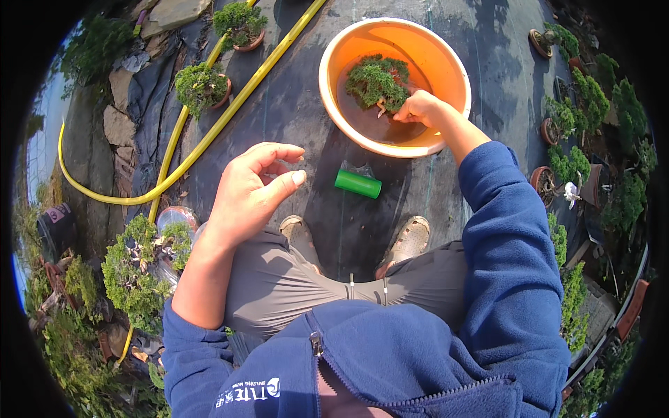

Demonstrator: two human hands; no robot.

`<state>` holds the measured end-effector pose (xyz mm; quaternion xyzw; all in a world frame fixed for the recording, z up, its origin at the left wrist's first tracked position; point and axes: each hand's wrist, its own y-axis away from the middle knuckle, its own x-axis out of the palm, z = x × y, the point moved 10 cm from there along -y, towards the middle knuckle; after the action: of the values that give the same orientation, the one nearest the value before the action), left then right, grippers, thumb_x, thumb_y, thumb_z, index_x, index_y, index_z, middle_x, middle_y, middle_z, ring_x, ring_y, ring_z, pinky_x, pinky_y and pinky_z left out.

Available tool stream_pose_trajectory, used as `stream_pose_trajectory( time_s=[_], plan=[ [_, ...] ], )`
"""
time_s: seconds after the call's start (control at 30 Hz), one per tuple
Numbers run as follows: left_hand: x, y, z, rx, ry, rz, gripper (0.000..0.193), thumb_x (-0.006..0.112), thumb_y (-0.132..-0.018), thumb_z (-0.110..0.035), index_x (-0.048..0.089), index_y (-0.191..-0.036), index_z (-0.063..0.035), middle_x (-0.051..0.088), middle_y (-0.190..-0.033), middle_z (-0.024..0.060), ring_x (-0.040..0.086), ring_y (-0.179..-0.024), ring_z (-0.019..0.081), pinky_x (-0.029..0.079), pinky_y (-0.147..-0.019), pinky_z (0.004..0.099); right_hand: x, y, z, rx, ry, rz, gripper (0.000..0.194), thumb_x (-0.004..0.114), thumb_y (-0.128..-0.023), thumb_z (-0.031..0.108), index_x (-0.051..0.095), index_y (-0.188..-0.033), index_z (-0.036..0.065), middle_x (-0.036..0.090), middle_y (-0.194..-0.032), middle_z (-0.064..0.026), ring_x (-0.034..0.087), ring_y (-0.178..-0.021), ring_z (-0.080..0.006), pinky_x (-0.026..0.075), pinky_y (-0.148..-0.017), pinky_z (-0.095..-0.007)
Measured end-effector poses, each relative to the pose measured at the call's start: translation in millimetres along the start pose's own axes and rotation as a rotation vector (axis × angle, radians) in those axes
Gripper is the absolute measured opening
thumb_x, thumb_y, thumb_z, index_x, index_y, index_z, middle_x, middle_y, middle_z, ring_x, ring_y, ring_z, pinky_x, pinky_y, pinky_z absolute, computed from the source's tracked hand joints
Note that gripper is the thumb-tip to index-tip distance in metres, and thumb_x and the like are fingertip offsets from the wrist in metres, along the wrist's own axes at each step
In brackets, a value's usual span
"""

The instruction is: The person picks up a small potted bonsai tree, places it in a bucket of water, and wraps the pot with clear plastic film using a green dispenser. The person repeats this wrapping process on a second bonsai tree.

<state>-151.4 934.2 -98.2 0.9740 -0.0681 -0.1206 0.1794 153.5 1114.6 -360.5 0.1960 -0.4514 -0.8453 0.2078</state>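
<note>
My right hand (420,108) reaches into an orange plastic tub (454,68) with a pale rim, holding a small bonsai tree (377,81) low down near its base. Dense green foliage spreads to the left of my fingers, and a pale bit of trunk or root shows below it. Murky brown water lies in the tub; the part of the plant under it is hidden. My left hand (256,185) hangs in the air above my left knee, fingers curled and apart, holding nothing. On the ground between the tub and my shoes lies a green roll (358,184) with clear film at its edge.
A yellow hose (251,86) loops across the dark ground sheet (292,120) on the left. Potted bonsai trees (201,89) stand beside it, with flat stones (119,125) farther left. More potted trees (562,117) line the right side. A leafy plant (133,271) stands near my left forearm.
</note>
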Motion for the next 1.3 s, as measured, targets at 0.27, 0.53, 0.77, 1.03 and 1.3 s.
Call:
stream_pose_trajectory(
  time_s=[0.27,0.53,0.77,1.03,1.3],
  plan=[
    [4.3,2.4,-0.4,0.013,-0.03,-0.016,0.033,0.077,-0.087,-0.013,0.071,-0.117,-0.0015,0.071,-0.104,0.0051,0.063,-0.086,0.0105,0.053,-0.079,0.0277,-5.4,31.1,17.8,-0.183,-0.161,-0.023,0.057,0.071,-0.071,-0.021,0.058,-0.124,-0.003,0.068,-0.104,-0.016,0.071,-0.098,-0.0301,0.062,-0.076,-0.0376],
    [44.5,-8.3,-1.7,0.012,-0.089,0.082,0.033,0.077,-0.087,-0.014,0.071,-0.116,-0.0012,0.07,-0.1,0.0052,0.064,-0.085,0.0107,0.055,-0.077,0.0282,-22.0,111.7,59.2,-0.222,-0.325,0.063,0.055,0.062,-0.08,-0.021,0.056,-0.131,-0.001,0.068,-0.123,-0.0141,0.071,-0.109,-0.0212,0.061,-0.09,-0.0346],
    [112.3,-103.8,-22.1,-0.063,0.686,0.161,0.059,0.079,-0.089,-0.02,0.054,-0.14,-0.0032,0.064,-0.124,0.0127,0.068,-0.101,0.0201,0.06,-0.083,0.0352,-18.4,235.0,143.4,-0.548,-0.363,0.307,0.048,0.066,-0.083,-0.013,0.061,-0.129,-0.001,0.071,-0.118,-0.016,0.07,-0.111,-0.0228,0.057,-0.099,-0.0354],
    [129.2,-149.3,-92.8,0.344,1.157,0.558,0.042,0.062,-0.1,-0.024,0.054,-0.137,-0.0047,0.065,-0.126,0.015,0.065,-0.118,0.0303,0.054,-0.104,0.051,-10.6,288.9,165.6,-0.578,-0.457,0.284,0.045,0.067,-0.087,-0.011,0.06,-0.13,-0.003,0.071,-0.12,-0.0152,0.07,-0.109,-0.025,0.059,-0.096,-0.0378],
    [107.1,-168.9,-70.6,0.197,1.208,0.345,0.049,0.062,-0.096,-0.02,0.053,-0.139,0.0014,0.065,-0.131,0.0214,0.067,-0.117,0.0341,0.055,-0.103,0.046,-84.2,287.3,104.0,-0.601,1.197,-1.24,0.031,0.07,-0.087,0.013,0.07,-0.117,0.003,0.074,-0.109,-0.0137,0.073,-0.098,-0.0242,0.059,-0.08,-0.0307]
  ],
)
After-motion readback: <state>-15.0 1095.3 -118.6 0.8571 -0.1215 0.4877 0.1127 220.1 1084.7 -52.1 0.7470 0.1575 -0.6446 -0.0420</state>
